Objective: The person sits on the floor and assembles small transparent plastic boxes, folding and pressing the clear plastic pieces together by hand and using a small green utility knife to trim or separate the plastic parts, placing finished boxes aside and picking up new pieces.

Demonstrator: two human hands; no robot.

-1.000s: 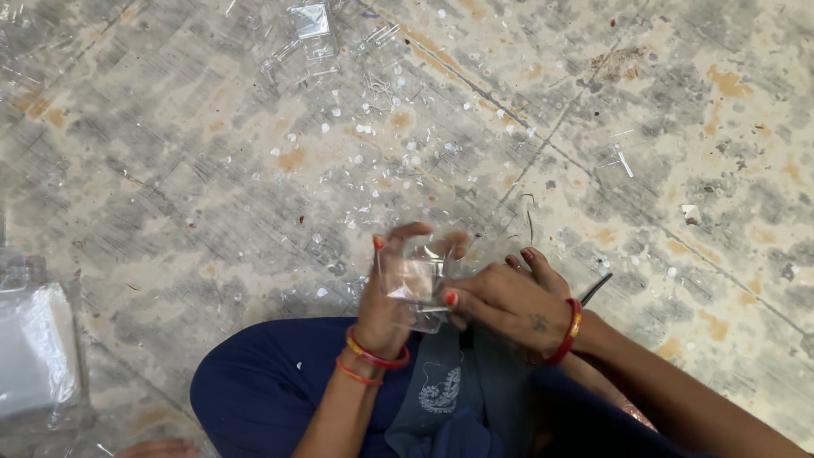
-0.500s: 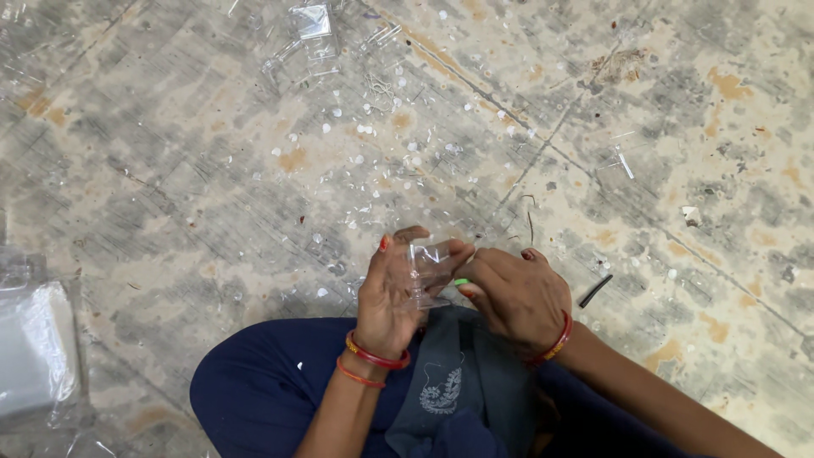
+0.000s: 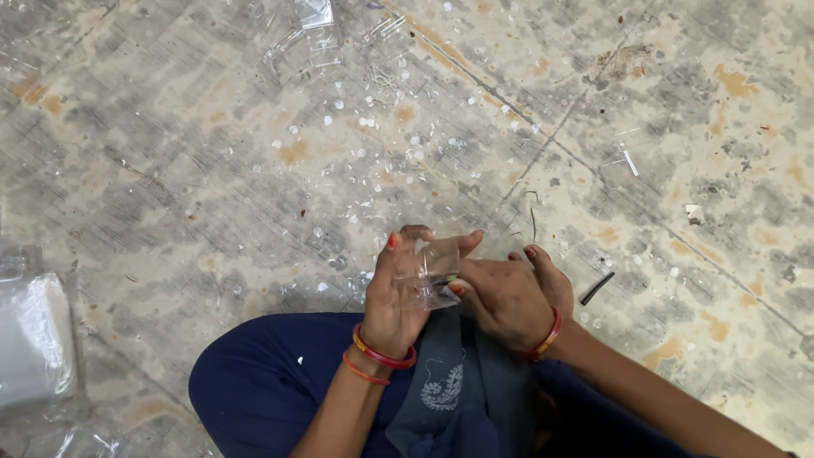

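Sat cross-legged in blue cloth (image 3: 271,382), grey cloth (image 3: 449,382) over the lap. Pinched a clear plastic piece (image 3: 434,273) above the lap, left hand (image 3: 397,293) closed around its left side, right hand (image 3: 509,297) gripping its right edge by the fingertips. Beyond lay a black stick (image 3: 597,288), white bits (image 3: 366,122) strewn over the floor (image 3: 170,170), clear packets (image 3: 309,34) farthest.

pouch (image 3: 434,273): clear, glossy plastic film, creased, between both hands;
floor (image 3: 212,170): matt, rough, mottled stone;
bangles (image 3: 383,358): shiny red;
cloth (image 3: 280,382): matt navy fabric;
bag (image 3: 34,339), nine o'clock: glossy plastic
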